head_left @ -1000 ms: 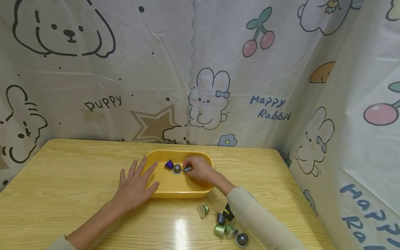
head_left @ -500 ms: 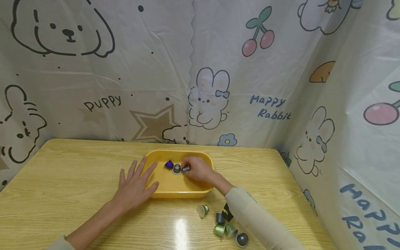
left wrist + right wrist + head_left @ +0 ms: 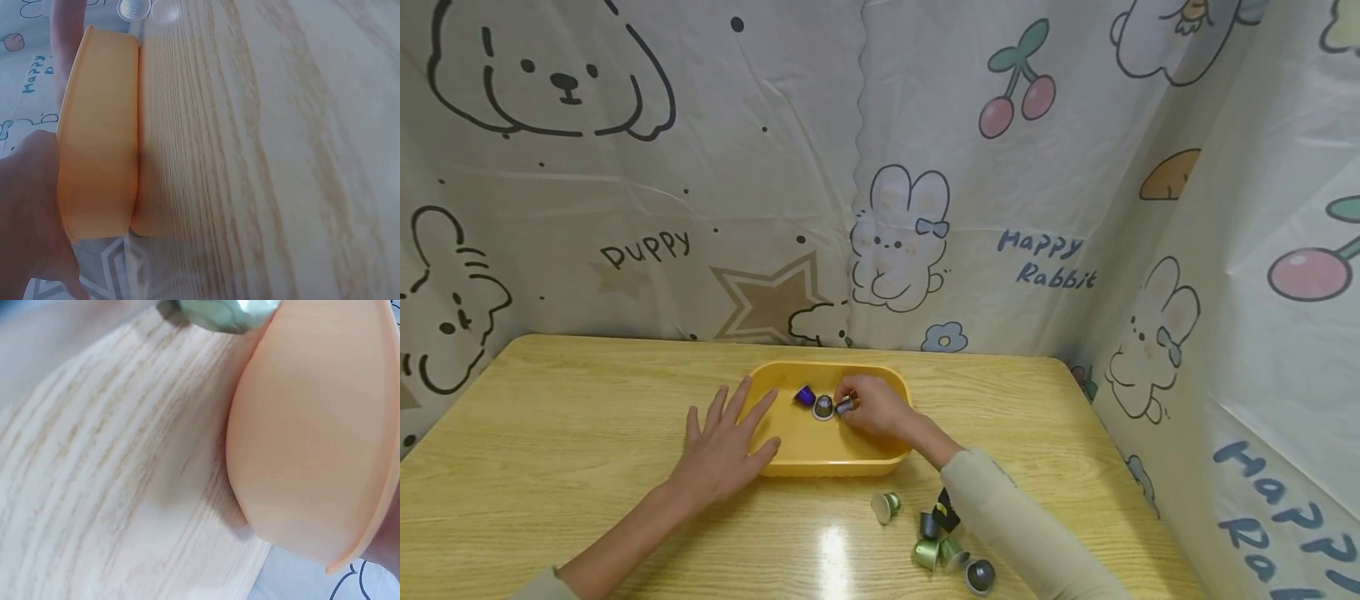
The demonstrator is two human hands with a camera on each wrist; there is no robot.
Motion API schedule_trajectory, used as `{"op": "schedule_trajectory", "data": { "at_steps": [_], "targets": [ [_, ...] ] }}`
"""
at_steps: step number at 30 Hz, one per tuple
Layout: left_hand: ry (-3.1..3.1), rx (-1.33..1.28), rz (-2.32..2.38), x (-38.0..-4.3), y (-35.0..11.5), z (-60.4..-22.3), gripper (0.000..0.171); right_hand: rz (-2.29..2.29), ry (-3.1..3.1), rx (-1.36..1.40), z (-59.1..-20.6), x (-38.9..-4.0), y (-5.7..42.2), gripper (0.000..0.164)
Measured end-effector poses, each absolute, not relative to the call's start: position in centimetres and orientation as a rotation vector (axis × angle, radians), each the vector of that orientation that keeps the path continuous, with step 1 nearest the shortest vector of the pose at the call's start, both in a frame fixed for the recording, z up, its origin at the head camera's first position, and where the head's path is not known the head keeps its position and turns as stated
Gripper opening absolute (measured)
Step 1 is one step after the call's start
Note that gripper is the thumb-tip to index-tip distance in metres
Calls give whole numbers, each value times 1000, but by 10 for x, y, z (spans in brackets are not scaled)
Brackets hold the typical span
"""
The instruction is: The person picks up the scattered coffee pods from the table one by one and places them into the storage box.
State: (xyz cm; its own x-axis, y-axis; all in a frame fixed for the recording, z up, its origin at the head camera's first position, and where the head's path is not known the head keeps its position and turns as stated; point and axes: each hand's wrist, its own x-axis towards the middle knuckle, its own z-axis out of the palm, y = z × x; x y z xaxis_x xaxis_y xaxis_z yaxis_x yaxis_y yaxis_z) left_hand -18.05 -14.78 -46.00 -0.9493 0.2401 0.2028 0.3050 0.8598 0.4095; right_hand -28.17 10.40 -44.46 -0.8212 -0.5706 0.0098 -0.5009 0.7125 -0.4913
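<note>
A yellow tray (image 3: 831,468) stands on the table. Inside it, a purple coffee capsule (image 3: 805,396) lies beside a grey-brown coffee capsule (image 3: 823,406) resting with its pale rim toward me. My right hand (image 3: 882,408) reaches into the tray and pinches a dark grey coffee capsule (image 3: 845,406), just right of the grey-brown one; the right fingertips are partly hidden. With fingers spread, my left hand (image 3: 724,450) rests at the tray's left rim. In the left wrist view, the left hand (image 3: 31,212) is against the tray's upper edge (image 3: 60,156).
In front of the tray lies a green capsule (image 3: 887,507). Closer to me are a dark capsule (image 3: 928,525), a black capsule (image 3: 946,510) partly behind the right sleeve, green capsules (image 3: 927,553) and a dark pale-rimmed capsule (image 3: 980,576). A printed cloth (image 3: 760,192) hangs behind the table.
The right hand has shifted slightly left with the dark grey capsule, closer to the grey-brown one. My left hand has stayed at the rim.
</note>
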Motion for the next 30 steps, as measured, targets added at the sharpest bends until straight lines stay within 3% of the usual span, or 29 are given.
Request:
{"op": "schedule_trajectory", "data": {
  "at_steps": [30],
  "targets": [
    [-2877,-434,-672,-180,-148,-460,63,-862,2779,-893,-414,-264,134,23]
  ]
}}
